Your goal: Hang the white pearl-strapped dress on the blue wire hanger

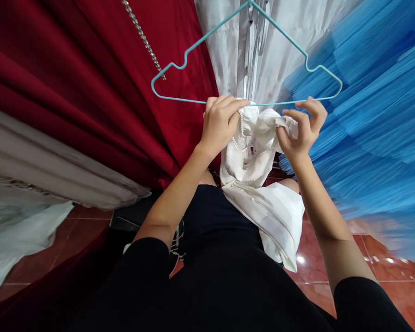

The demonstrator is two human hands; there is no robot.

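A white dress with pearl-like beaded trim hangs down in front of me, its lower part draped over my lap. Across its top runs the bottom bar of a light blue hanger. My left hand is closed on the dress's upper left edge, its fingers lying at the hanger bar. At the other side, my right hand pinches a fold of the white cloth between thumb and finger. Its upper fingers are bent and reach up to the bar. The fingertips of my left hand are partly hidden by the cloth.
Red fabric hangs on the left, with a beaded strand over it. Blue tulle fills the right side. White garments hang behind the hanger. Grey-beige cloth is at far left, above red floor tiles.
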